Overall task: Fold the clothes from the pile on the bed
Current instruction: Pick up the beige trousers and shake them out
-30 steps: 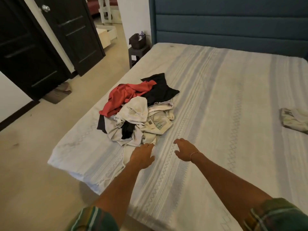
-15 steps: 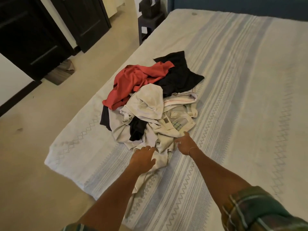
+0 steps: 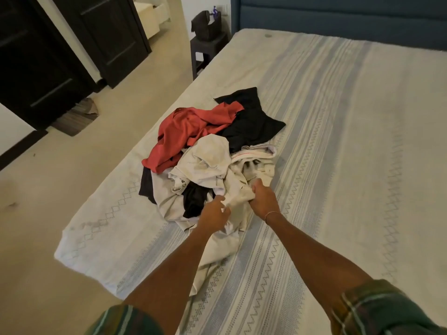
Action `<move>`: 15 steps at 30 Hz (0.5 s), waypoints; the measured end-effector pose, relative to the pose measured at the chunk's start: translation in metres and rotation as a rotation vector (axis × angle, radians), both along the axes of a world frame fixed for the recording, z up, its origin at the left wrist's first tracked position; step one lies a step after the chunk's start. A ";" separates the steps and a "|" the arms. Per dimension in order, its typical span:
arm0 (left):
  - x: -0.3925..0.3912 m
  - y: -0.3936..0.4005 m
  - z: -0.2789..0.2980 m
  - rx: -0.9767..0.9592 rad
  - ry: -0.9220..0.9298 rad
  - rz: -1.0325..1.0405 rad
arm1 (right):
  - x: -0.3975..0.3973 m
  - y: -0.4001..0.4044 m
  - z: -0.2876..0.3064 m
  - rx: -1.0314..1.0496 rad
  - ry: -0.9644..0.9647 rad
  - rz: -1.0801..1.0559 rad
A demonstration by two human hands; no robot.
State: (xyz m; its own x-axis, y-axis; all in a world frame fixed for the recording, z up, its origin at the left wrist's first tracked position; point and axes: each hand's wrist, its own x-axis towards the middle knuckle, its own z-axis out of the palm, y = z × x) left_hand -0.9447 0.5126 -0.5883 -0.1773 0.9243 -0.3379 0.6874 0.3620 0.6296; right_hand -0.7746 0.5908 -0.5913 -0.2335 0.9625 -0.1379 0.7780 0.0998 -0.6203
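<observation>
Near the bed's (image 3: 338, 165) left edge, I've got left hand (image 3: 212, 215) and right hand (image 3: 262, 200) both bunched on the cream garment (image 3: 233, 228) at the pile's (image 3: 205, 151) front, probably to drag it clear for folding.

text: none legible | labels: none — clothes pile (image 3: 212, 151) shows no readable print (bedsheet (image 3: 338, 141) likewise)

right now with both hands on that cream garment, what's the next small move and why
Probably lift and draw the cream garment toward the near edge of the bed. Both the left hand and the right hand already grip it, but it is tangled with a black piece and lies at the front of the pile, so it needs freeing before it can be spread flat to fold.
</observation>
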 end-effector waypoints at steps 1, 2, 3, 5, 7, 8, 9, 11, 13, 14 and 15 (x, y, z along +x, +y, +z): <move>0.004 0.005 0.008 0.001 -0.007 -0.005 | 0.004 0.000 0.011 0.039 -0.022 0.015; 0.007 0.009 0.014 0.008 -0.009 -0.024 | 0.009 0.000 0.020 0.074 -0.035 0.035; 0.011 0.012 0.023 0.032 -0.005 -0.048 | 0.015 0.000 0.032 0.099 -0.046 0.069; 0.020 0.018 0.041 0.100 0.021 -0.091 | 0.024 0.000 0.058 0.170 -0.061 0.150; 0.035 0.020 0.065 0.184 0.058 -0.154 | 0.035 -0.003 0.090 0.292 -0.057 0.213; 0.045 0.022 0.075 0.212 0.050 -0.171 | 0.040 -0.005 0.107 0.362 -0.041 0.237; 0.054 0.024 0.088 0.241 0.009 -0.162 | 0.046 -0.007 0.123 0.428 -0.033 0.261; 0.073 0.029 0.115 0.317 -0.094 -0.087 | 0.061 -0.010 0.153 0.563 -0.031 0.285; 0.092 0.033 0.145 0.412 -0.142 -0.047 | 0.079 -0.013 0.179 0.631 0.022 0.266; 0.102 0.034 0.160 0.463 -0.157 -0.048 | 0.089 -0.013 0.189 0.620 0.066 0.233; 0.111 0.036 0.173 0.509 -0.179 -0.054 | 0.099 -0.012 0.198 0.582 0.108 0.192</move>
State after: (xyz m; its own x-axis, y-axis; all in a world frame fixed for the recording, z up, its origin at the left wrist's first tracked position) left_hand -0.8339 0.5488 -0.4151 -0.1052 0.9854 0.1341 0.5622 -0.0523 0.8253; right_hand -0.6761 0.5786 -0.3936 -0.3935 0.8120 0.4311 0.6481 0.5776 -0.4963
